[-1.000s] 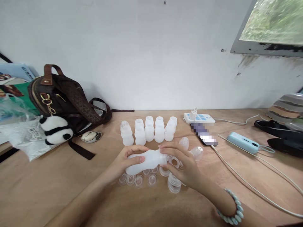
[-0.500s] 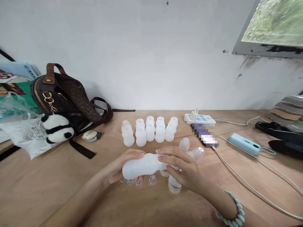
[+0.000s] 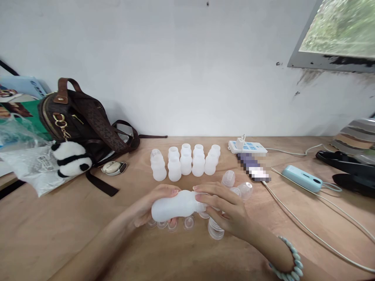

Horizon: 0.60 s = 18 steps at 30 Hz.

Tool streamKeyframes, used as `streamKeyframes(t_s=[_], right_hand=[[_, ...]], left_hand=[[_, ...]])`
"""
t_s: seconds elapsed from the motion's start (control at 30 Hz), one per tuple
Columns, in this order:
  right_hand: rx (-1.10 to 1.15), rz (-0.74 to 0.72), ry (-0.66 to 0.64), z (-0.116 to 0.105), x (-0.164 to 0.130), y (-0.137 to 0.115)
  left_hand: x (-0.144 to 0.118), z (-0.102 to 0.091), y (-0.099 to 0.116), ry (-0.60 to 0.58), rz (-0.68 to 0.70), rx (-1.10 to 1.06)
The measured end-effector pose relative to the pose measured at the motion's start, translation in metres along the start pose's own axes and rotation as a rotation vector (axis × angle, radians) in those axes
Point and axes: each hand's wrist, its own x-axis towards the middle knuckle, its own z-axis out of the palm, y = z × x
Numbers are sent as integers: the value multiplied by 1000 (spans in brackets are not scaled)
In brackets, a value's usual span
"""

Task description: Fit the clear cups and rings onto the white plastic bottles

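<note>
A white plastic bottle (image 3: 174,206) lies sideways between both hands above the wooden table (image 3: 58,234). My left hand (image 3: 152,207) grips its body and base. My right hand (image 3: 224,208) closes around its neck end, which the fingers hide. Under the hands lie several small clear caps (image 3: 189,222) and a stack of white rings (image 3: 216,230). Behind them stand several upright white bottles (image 3: 186,162) in rows. Clear dome covers (image 3: 244,190) lie just right of my right hand.
A brown bag (image 3: 79,117) with a panda toy (image 3: 70,158) sits at the left, plastic bags (image 3: 26,164) beside it. A power strip (image 3: 247,147), a phone (image 3: 253,168), a light-blue device (image 3: 301,178), cables and dark objects (image 3: 348,168) lie to the right.
The bottle and both hands dropped slightly and shifted left a second ago; since half a second ago almost nothing has moved.
</note>
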Motion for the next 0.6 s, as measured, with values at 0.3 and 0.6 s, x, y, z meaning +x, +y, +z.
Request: streamKeyframes(t_s=[0.3,0.6], right_hand=[[29,271,43,-4,1,4],[145,655,34,-3,-2,7]], left_hand=[[0,4,3,268,416,406],[-3,6,-8,360,1061,1084]])
